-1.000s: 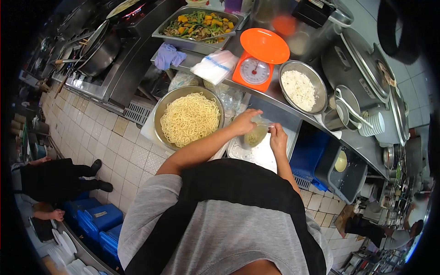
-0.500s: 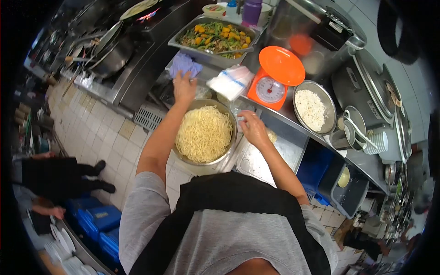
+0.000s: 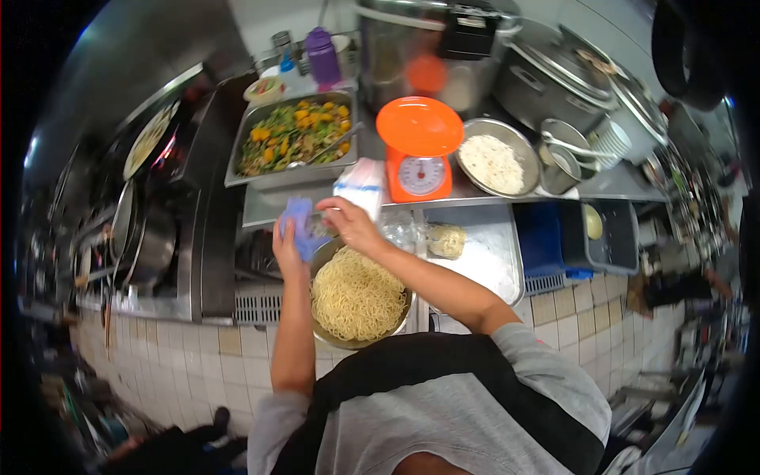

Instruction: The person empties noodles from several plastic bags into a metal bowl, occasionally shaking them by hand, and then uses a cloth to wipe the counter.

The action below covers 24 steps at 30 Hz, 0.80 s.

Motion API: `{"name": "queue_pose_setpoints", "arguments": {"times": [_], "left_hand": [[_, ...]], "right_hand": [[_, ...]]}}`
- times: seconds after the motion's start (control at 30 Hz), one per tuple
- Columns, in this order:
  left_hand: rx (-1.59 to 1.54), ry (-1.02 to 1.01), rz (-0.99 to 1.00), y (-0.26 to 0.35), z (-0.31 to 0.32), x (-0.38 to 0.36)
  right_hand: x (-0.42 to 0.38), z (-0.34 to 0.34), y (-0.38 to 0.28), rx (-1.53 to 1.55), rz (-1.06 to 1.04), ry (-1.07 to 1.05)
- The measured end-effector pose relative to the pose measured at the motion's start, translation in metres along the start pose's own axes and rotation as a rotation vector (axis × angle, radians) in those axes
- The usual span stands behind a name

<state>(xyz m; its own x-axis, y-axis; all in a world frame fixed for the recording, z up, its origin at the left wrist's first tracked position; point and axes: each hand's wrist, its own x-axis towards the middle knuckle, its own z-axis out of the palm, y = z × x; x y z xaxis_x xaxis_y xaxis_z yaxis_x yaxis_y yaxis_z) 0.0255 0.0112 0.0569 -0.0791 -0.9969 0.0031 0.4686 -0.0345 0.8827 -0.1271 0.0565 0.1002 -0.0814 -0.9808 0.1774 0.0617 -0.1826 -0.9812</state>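
My left hand [image 3: 290, 252] is closed round a crumpled light-purple cloth [image 3: 297, 226], thin and soft-looking; part of it trails to the right. Close to the cloth, my right hand [image 3: 352, 223] reaches in from the right with bent, parted fingers and nothing visible in them. Below both hands is a metal bowl [image 3: 408, 313] heaped with yellow noodles [image 3: 358, 297]. Just behind my right hand lies a white plastic packet [image 3: 362, 184] with a blue stripe. Clear plastic bags [image 3: 398, 228] lie beside a bagged portion of noodles [image 3: 446, 241] on a metal tray [image 3: 483, 273].
An orange kitchen scale [image 3: 419, 170] stands on the counter, next to a bowl of white shredded food [image 3: 492, 164]. To the left is a deep pan of vegetables [image 3: 297, 138]. A stove [image 3: 186, 198] with a lit flame stands further left. Pots and a purple bottle [image 3: 322, 59] are behind.
My left hand has picked up the purple cloth from the counter and drawn it toward me. The right hand has crossed from above the tray to beside it. The view has turned.
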Motion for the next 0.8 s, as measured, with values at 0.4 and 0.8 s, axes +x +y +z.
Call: {"name": "queue_pose_setpoints", "arguments": {"times": [0.4, 0.8], "left_hand": [[-0.115, -0.136, -0.247, 0.004, -0.001, -0.036], [1.698, -0.134, 0.097, -0.008, -0.079, 0.12]], "right_hand": [[-0.034, 0.055, -0.002, -1.022, -0.492, -0.274], [0.006, -0.028, 0.018, -1.036, -0.301, 0.167]]}}
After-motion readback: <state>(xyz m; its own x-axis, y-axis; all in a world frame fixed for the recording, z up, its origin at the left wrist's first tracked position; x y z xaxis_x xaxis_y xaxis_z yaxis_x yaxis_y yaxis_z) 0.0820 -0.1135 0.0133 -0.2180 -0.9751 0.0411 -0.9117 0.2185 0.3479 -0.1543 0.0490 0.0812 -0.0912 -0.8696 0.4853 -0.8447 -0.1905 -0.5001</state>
